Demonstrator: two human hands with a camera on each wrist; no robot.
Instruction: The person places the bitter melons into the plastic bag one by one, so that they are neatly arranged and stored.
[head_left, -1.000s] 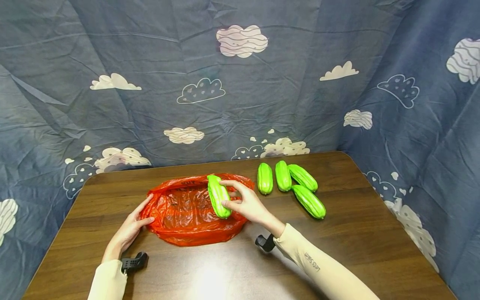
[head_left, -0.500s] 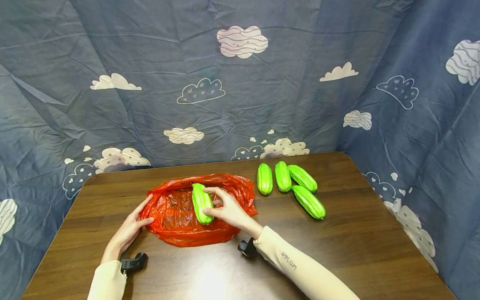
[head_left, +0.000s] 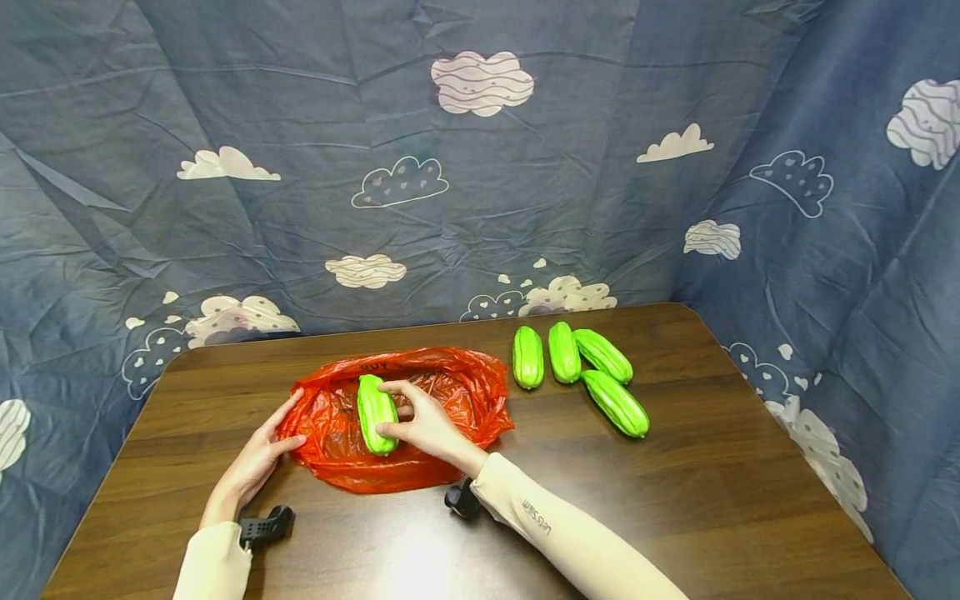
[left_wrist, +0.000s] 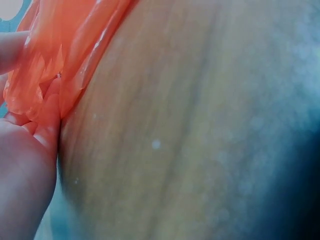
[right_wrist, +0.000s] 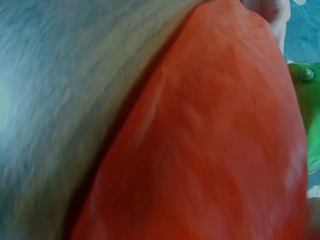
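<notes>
A red plastic bag (head_left: pixel 450 475) lies on the table with its mouth spread open upward. My right hand (head_left: pixel 431 429) holds a light-green ridged gourd (head_left: pixel 375 417) between thumb and fingers, over the left half of the bag's opening. In the right wrist view the bag's side (right_wrist: pixel 200 130) fills the middle, and part of the gourd (right_wrist: pixel 314 115) shows at the right edge. The left hand (head_left: pixel 258 458) grips the bag's left rim, with plastic (left_wrist: pixel 70 50) between thumb and fingers in the left wrist view.
Several more green gourds (head_left: pixel 615 404) lie on the brown wooden table (head_left: pixel 712 467) to the right of the bag. Behind the table hangs a dark blue cloth (head_left: pixel 300 217) with a cloud print.
My right hand has carried the gourd leftward and slightly toward me, from the bag's right part to its left half. The left hand stays at the rim.
</notes>
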